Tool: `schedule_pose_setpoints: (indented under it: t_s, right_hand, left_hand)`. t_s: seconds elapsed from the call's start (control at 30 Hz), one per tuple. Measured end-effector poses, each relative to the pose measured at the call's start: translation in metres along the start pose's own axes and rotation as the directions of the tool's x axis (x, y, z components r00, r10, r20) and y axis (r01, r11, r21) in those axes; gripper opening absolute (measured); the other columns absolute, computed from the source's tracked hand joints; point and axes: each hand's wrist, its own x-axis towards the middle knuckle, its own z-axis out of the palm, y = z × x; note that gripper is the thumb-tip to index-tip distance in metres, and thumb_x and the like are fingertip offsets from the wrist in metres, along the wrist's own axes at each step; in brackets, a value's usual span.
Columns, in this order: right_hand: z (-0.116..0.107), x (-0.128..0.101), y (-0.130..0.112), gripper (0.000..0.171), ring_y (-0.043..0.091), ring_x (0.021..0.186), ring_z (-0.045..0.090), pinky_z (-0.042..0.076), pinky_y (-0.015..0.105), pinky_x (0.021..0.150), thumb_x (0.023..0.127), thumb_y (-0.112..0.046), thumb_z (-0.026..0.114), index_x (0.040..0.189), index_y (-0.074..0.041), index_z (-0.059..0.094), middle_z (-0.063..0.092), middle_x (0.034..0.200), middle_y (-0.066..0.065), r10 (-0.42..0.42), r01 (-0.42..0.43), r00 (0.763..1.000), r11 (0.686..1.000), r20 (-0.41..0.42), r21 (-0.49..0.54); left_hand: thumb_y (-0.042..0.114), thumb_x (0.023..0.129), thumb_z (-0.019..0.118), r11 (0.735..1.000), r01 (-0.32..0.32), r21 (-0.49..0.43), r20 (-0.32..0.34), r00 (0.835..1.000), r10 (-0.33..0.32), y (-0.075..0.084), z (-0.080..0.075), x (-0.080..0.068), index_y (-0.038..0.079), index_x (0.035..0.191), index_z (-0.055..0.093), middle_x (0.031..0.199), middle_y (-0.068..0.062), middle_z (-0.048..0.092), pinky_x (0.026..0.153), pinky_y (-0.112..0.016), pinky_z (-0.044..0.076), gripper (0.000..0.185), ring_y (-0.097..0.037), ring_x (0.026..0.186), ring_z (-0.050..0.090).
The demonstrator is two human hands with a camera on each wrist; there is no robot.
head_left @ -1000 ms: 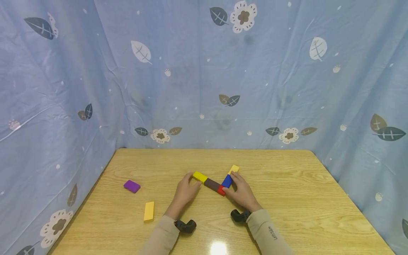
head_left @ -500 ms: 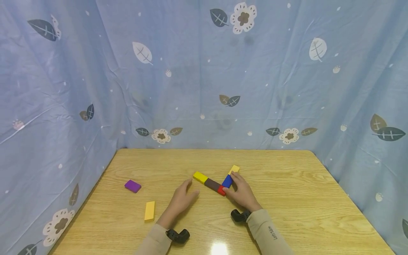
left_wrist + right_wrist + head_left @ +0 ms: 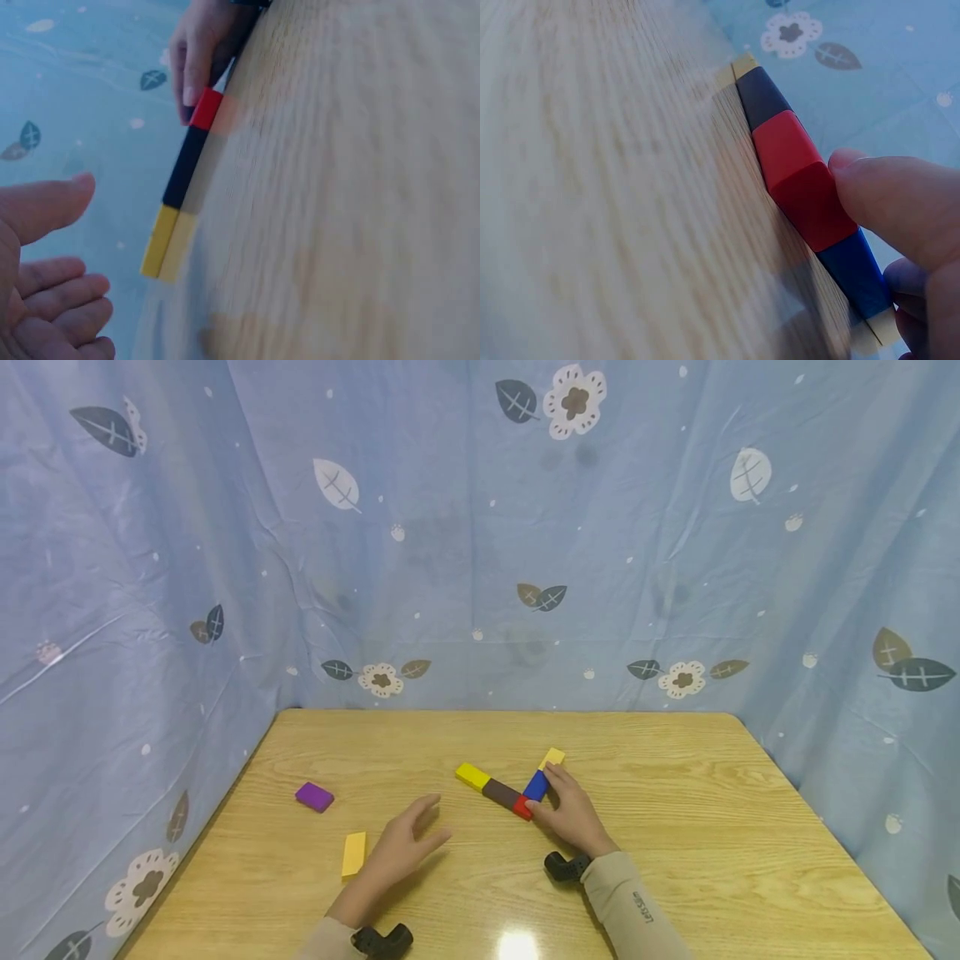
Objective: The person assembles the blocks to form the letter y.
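Observation:
Flat coloured blocks form a V on the table. Its left arm has a bright yellow block (image 3: pixel 472 777), a dark brown block (image 3: pixel 501 793) and a red block (image 3: pixel 522 807); its right arm, a blue block (image 3: pixel 536 786) and a pale yellow block (image 3: pixel 552 758). My right hand (image 3: pixel 572 814) holds the V near its corner. Its thumb touches the red block (image 3: pixel 802 180), while the bent fingers lie along the blue block (image 3: pixel 855 274) and partly hide the pale yellow one. My left hand (image 3: pixel 405 843) hovers left of the V, holding nothing, fingers and thumb spread apart.
A purple block (image 3: pixel 314 797) lies at the table's left. Nearer, an orange-yellow block (image 3: pixel 354 856) lies just left of my left hand. A patterned blue curtain (image 3: pixel 480 543) hangs behind and along the sides of the wooden table (image 3: pixel 675 818).
My left hand has let go of the bright yellow block and moved left and towards me, near the orange-yellow block. The right hand and the V of blocks have stayed in place.

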Motion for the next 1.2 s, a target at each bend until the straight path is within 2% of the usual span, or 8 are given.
schedule_pose_setpoints:
  t_s: [0.3,0.53,0.6,0.77,0.87,1.0,1.13,1.2]
  right_hand:
    - [-0.001,0.001,-0.001,0.077,0.038,0.141,0.026,0.028,0.053,0.113,0.086,-0.042,0.067,0.142,0.002,0.039,0.033,0.151,0.019,0.008,-0.008,1.0,1.0,0.009,0.006]
    - [-0.001,0.002,-0.002,0.076,0.038,0.14,0.027,0.028,0.053,0.113,0.086,-0.042,0.067,0.142,0.003,0.039,0.034,0.15,0.02,0.004,-0.004,1.0,1.0,0.006,0.004]
    - [-0.001,0.001,-0.003,0.076,0.038,0.14,0.027,0.029,0.053,0.113,0.086,-0.042,0.067,0.142,0.002,0.039,0.034,0.15,0.02,0.004,-0.004,1.0,1.0,0.006,0.003]
    - [-0.001,0.002,-0.003,0.076,0.039,0.139,0.029,0.03,0.053,0.112,0.086,-0.043,0.066,0.141,0.003,0.04,0.035,0.15,0.02,-0.002,0.002,1.0,1.0,-0.002,-0.011]
    - [0.001,0.003,-0.002,0.075,0.04,0.138,0.03,0.031,0.055,0.111,0.086,-0.043,0.066,0.14,0.004,0.041,0.036,0.148,0.021,-0.011,0.011,1.0,1.0,-0.014,-0.02]
    - [0.001,0.002,-0.002,0.076,0.04,0.139,0.029,0.03,0.055,0.111,0.086,-0.043,0.067,0.141,0.004,0.041,0.035,0.149,0.021,-0.002,0.002,1.0,1.0,-0.006,-0.016]
    - [0.001,0.003,-0.001,0.077,0.04,0.139,0.029,0.03,0.055,0.111,0.086,-0.043,0.066,0.141,0.004,0.041,0.035,0.149,0.021,-0.004,0.004,1.0,1.0,-0.006,-0.02]
    - [0.002,0.003,-0.001,0.076,0.042,0.138,0.031,0.031,0.056,0.11,0.086,-0.043,0.067,0.14,0.005,0.042,0.037,0.148,0.022,-0.017,0.016,1.0,1.0,-0.017,-0.025]
  left_hand:
    - [0.032,0.087,0.068,1.0,-0.021,0.022,-0.032,0.999,0.022,-0.013,-0.038,-0.028,0.007,0.143,0.039,0.148,-0.018,0.039,0.105,-0.057,0.035,0.069,-0.043,0.133,0.038]
    - [0.031,0.086,0.069,0.996,0.022,0.092,-0.088,0.996,-0.014,-0.026,-0.071,-0.046,0.009,0.145,0.037,0.147,-0.02,0.038,0.101,-0.062,0.038,0.071,-0.047,0.132,0.036]
    - [0.032,0.086,0.069,0.993,0.019,0.113,-0.076,0.997,-0.01,-0.033,-0.078,-0.051,0.009,0.146,0.036,0.147,-0.021,0.038,0.1,-0.064,0.038,0.072,-0.048,0.132,0.036]
    - [0.032,0.084,0.071,0.996,0.016,0.088,-0.027,1.0,-0.014,-0.05,-0.088,-0.061,0.005,0.145,0.034,0.146,-0.022,0.039,0.103,-0.061,0.034,0.077,-0.046,0.131,0.038]
    - [0.036,0.082,0.072,0.995,0.074,0.061,-0.003,0.997,-0.074,-0.056,-0.092,-0.063,0.003,0.146,0.033,0.148,-0.019,0.037,0.108,-0.053,0.031,0.081,-0.039,0.135,0.035]
    - [0.039,0.082,0.072,0.99,0.121,0.072,0.034,0.992,-0.124,-0.06,-0.095,-0.063,0.002,0.146,0.03,0.151,-0.018,0.034,0.111,-0.053,0.027,0.085,-0.038,0.138,0.03]
    - [0.038,0.083,0.071,0.99,0.124,0.067,0.088,0.988,-0.13,-0.064,-0.096,-0.063,-0.001,0.147,0.028,0.152,-0.022,0.03,0.111,-0.055,0.024,0.086,-0.043,0.139,0.025]
    - [0.039,0.082,0.072,0.988,0.144,0.048,0.111,0.983,-0.149,-0.065,-0.097,-0.062,0.001,0.148,0.027,0.153,-0.02,0.028,0.112,-0.054,0.022,0.088,-0.04,0.14,0.023]
